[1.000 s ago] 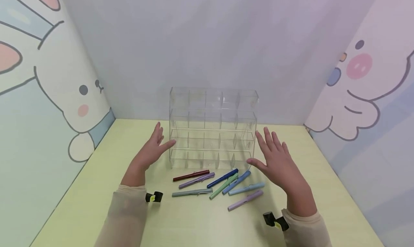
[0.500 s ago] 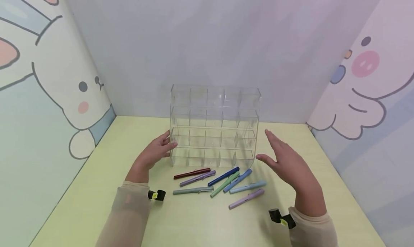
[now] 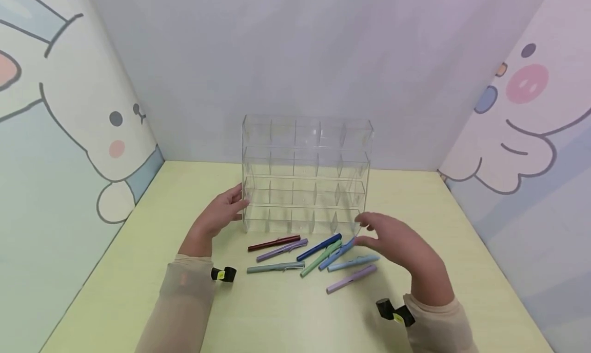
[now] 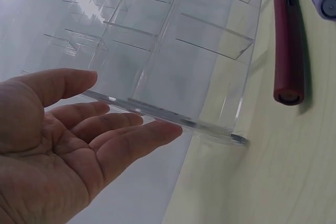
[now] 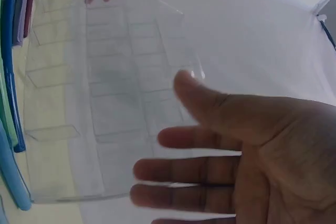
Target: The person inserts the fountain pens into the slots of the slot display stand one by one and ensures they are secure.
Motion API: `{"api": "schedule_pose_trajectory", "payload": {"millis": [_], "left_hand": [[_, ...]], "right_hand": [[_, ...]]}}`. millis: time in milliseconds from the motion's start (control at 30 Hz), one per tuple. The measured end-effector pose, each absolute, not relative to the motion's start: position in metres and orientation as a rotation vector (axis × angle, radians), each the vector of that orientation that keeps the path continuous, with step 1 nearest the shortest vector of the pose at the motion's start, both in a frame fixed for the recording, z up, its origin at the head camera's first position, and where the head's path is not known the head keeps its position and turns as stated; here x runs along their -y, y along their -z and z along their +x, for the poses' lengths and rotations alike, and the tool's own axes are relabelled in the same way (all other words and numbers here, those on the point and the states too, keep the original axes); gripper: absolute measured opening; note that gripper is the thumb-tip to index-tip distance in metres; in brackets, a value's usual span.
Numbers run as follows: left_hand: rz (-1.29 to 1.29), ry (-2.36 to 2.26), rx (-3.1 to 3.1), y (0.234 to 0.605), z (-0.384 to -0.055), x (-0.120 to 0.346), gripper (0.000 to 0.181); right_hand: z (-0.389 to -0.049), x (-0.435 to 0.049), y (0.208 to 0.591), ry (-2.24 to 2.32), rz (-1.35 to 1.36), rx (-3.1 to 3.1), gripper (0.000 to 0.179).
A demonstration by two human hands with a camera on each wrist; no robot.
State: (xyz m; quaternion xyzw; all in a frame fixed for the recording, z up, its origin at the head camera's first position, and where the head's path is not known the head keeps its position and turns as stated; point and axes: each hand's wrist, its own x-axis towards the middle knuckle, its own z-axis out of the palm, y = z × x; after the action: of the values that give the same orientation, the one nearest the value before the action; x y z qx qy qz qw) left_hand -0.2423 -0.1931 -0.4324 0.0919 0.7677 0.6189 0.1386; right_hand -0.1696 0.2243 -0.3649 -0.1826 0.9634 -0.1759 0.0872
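Observation:
A clear acrylic rack [image 3: 304, 169] with several tiers of small compartments stands upright near the back wall. My left hand [image 3: 216, 217] is at its left side, thumb toward the front and fingers by the side panel; the left wrist view shows loosely extended fingertips at the panel's edge. Beside the rack's lower right corner is my right hand [image 3: 401, 242], fingers bent with a gap to the thumb, near the end of a blue pen [image 3: 336, 255]. In the right wrist view its fingers look extended, holding nothing. Whether they touch the rack, I cannot tell.
In front of the rack lie several capped pens: dark red [image 3: 274, 243], purple [image 3: 282, 250], dark blue [image 3: 317, 248], green [image 3: 318, 262], grey-green [image 3: 275, 267], light blue [image 3: 353, 263] and lilac [image 3: 352, 279]. Walls with cartoon animals flank the pale yellow table [image 3: 277, 317].
My left hand has come in from raised to the rack's left side. The right hand first drew slightly away, then moved down and inward to the lower right corner, its fingers bending.

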Motion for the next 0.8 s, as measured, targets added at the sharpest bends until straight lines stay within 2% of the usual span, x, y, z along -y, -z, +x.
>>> {"api": "schedule_pose_trajectory", "payload": {"millis": [100, 200, 433, 633, 800], "left_hand": [[0.265, -1.793, -2.212, 0.433, -0.242, 0.194, 0.066], [0.266, -1.789, -2.217, 0.433, -0.241, 0.194, 0.065], [0.277, -1.787, -2.213, 0.430, -0.244, 0.196, 0.066], [0.264, -1.784, -2.217, 0.431, -0.243, 0.200, 0.069], [0.252, -1.804, -2.189, 0.432, -0.243, 0.196, 0.069]], "right_hand": [[-0.172, -0.217, 0.377, 0.410, -0.512, -2.786, 0.042], [-0.175, -0.211, 0.386, 0.290, -0.485, -2.763, 0.035], [-0.187, -0.220, 0.397, 0.151, -0.430, -2.726, 0.033], [-0.196, -0.228, 0.414, 0.113, -0.355, -2.629, 0.023], [-0.195, -0.231, 0.421, 0.096, -0.356, -2.618, 0.023]]}}
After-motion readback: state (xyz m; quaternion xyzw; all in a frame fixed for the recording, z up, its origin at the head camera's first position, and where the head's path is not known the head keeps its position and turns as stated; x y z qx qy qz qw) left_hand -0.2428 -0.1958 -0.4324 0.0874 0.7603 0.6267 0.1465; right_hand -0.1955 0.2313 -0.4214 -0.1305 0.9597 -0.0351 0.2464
